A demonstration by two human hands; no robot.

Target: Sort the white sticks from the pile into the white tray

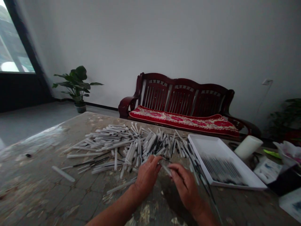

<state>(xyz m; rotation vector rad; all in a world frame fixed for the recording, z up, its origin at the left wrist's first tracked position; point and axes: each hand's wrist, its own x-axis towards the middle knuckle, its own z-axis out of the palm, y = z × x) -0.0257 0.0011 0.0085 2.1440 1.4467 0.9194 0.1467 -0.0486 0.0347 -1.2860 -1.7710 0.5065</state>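
Between my two hands is a slim, translucent whitish tube (166, 168). My left hand (147, 173) pinches its far end. The fingers of my right hand (185, 183) close on its near end. Just beyond my hands spreads a loose pile of similar pale tubes (117, 143), with thin dark rods among them. One pale tube (63, 174) lies apart at the left, and another tube (121, 186) rests beside my left forearm. To the right, a shallow white box (211, 181) holds a row of slim grey pieces with dark ends (222, 168).
All this lies on a worn, stained table (77, 196). Right of the box are a white roll (248, 147) and small printed packages (268, 169). Behind stands a dark wooden bench (181, 94) with a red patterned cover. A potted plant (78, 83) is at the left wall.
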